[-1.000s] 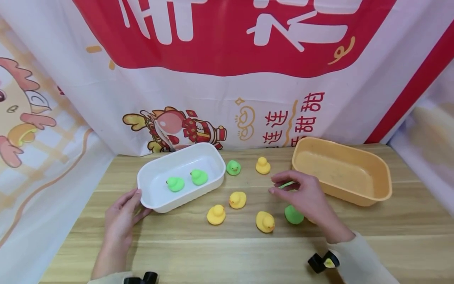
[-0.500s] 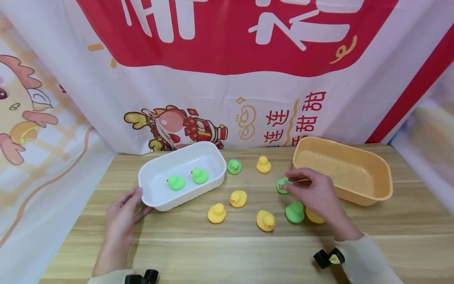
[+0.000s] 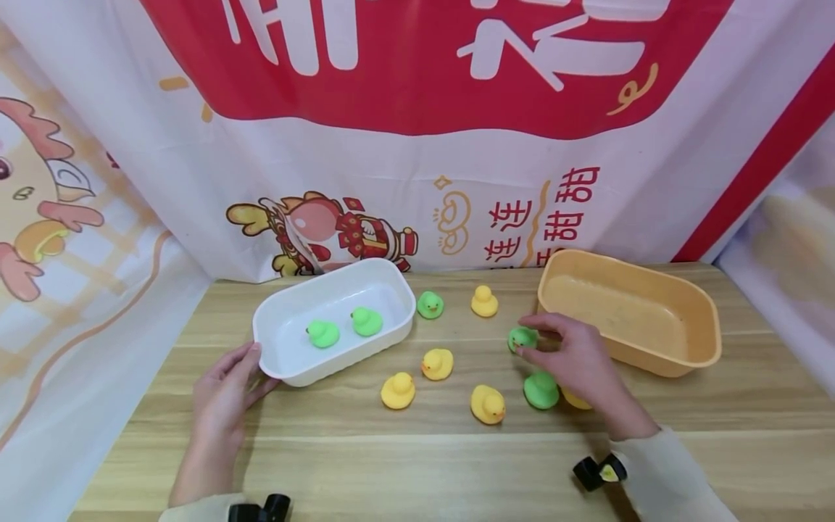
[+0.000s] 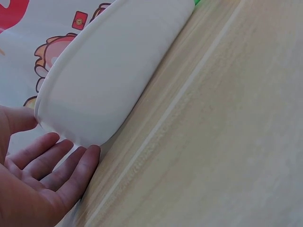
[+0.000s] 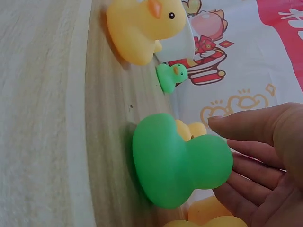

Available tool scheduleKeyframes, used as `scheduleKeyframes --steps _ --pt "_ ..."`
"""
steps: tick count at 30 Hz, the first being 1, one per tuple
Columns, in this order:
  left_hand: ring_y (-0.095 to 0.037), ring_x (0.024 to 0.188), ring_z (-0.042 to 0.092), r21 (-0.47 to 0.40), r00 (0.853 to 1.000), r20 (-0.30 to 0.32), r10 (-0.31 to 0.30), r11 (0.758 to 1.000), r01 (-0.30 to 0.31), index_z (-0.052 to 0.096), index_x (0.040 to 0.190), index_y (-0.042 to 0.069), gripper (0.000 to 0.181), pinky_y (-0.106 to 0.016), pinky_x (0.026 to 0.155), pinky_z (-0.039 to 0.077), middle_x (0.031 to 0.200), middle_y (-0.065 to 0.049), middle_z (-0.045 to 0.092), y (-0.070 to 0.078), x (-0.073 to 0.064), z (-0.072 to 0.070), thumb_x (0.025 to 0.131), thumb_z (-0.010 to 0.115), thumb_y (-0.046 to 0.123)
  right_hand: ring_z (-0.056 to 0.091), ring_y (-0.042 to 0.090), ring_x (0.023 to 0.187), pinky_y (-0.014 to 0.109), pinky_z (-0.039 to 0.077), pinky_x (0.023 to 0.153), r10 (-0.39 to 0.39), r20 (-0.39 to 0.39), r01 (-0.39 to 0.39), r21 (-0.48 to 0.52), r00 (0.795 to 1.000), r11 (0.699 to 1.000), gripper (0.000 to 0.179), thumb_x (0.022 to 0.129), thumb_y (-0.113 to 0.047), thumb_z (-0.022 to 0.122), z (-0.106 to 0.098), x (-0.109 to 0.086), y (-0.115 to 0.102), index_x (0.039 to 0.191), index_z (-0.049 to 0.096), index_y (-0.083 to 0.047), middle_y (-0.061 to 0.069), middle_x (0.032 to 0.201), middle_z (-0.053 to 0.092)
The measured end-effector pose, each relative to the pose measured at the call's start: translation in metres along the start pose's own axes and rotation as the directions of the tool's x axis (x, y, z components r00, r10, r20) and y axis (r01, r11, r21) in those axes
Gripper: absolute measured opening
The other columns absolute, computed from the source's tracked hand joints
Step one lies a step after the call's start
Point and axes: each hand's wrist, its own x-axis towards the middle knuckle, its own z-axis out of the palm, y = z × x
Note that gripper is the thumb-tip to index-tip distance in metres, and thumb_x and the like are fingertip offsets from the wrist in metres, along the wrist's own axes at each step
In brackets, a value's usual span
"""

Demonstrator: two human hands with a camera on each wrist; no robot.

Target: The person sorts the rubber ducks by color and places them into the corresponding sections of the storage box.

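My left hand (image 3: 222, 395) rests against the near left end of a white plastic bin (image 3: 333, 366). In the left wrist view its thumb touches the rim and its fingertips lie along the lower outer wall. Two green toy ducks (image 3: 367, 322) sit inside that bin. On the right, the thumb and fingers of my right hand (image 3: 580, 359) are around a green toy duck (image 3: 522, 338) on the table. A nearer green duck (image 5: 170, 161) hides that one in the right wrist view. Beside the wrist, a yellow duck (image 3: 577, 398) is partly covered.
An orange bin (image 3: 626, 308) stands at the back right, just behind my right hand. Several yellow ducks (image 3: 488, 404) lie scattered over the wooden table (image 3: 352, 464). One green duck (image 3: 430, 304) sits by the white bin's right end. A printed cloth (image 3: 417, 167) hangs behind.
My right hand has come in over the green duck, shifted right, then its thumb and fingers have spread around the duck. The left hand and white bin have stayed in place.
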Motion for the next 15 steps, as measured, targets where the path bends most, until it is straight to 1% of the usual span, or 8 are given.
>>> scheduleKeyframes --steps 5,8,12,15 --pt "-0.007 0.124 0.06 0.0 1.0 -0.002 -0.002 1.0 0.002 0.053 0.157 0.014 0.06 -0.023 0.096 0.065 0.138 0.011 0.055 -0.0005 0.0006 0.0004 0.106 0.069 0.041 0.065 0.039 0.128 0.064 0.054 0.111 -0.075 0.062 0.08 -0.08 0.995 0.994 0.054 0.093 -0.011 0.084 0.0036 0.0035 0.0045 0.144 0.065 -0.005 0.019 0.139 0.069" --pt "-0.007 0.123 0.06 -0.001 1.0 -0.002 -0.002 1.0 0.002 0.053 0.157 0.013 0.06 -0.023 0.095 0.065 0.137 0.011 0.055 -0.0005 0.0015 0.0004 0.106 0.069 0.04 0.064 0.037 0.125 0.063 0.055 0.11 -0.069 0.081 0.075 -0.082 0.994 0.994 0.053 0.094 -0.009 0.082 0.0055 0.0052 0.0066 0.144 0.065 -0.004 0.019 0.139 0.068" --pt "-0.007 0.123 0.06 -0.003 1.0 -0.005 -0.002 1.0 0.002 0.054 0.156 0.013 0.06 -0.023 0.094 0.065 0.137 0.01 0.056 -0.0007 0.0021 0.0003 0.106 0.07 0.04 0.066 0.032 0.116 0.059 0.059 0.104 -0.049 0.079 0.054 -0.066 0.996 0.996 0.047 0.094 -0.007 0.081 0.0068 0.007 0.0072 0.139 0.068 -0.003 0.017 0.132 0.071" --pt "-0.007 0.123 0.06 0.001 1.0 -0.006 -0.002 1.0 0.002 0.054 0.156 0.013 0.06 -0.023 0.094 0.065 0.137 0.011 0.056 -0.0011 0.0023 0.0001 0.106 0.07 0.041 0.067 0.029 0.11 0.054 0.061 0.098 -0.031 0.083 0.037 -0.068 0.996 0.997 0.043 0.094 -0.009 0.083 0.0073 0.0075 0.0064 0.135 0.071 -0.004 0.014 0.125 0.073"
